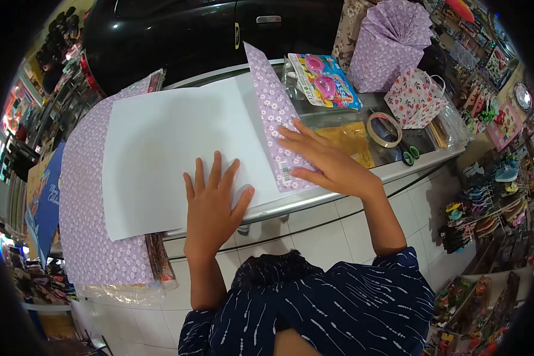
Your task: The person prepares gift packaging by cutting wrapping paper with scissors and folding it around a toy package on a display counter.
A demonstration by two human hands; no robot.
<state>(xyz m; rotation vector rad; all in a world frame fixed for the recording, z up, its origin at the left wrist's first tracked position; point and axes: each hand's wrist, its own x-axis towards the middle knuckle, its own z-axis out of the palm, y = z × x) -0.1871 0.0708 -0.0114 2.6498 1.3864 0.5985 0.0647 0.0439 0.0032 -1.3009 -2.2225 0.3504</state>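
A large sheet of paper lies white side up (pixel 172 148) on the counter, its right edge folded over into a purple floral strip (pixel 270 107) with a barcode near the bottom. My left hand (pixel 213 204) rests flat on the white side near the front edge, fingers spread. On the folded strip lies my right hand (pixel 329 163), its fingers apart and pressing the lower part. Neither hand grips anything. More purple floral paper (pixel 83 190) sits under the sheet at the left.
Right of the strip are a toy glasses pack (pixel 325 81), a yellow packet (pixel 347 142), a tape roll (pixel 384 130) and green-handled scissors (pixel 410 153). A purple floral package (pixel 385 59) and a flowered gift bag (pixel 417 98) stand behind. Display shelves flank the counter.
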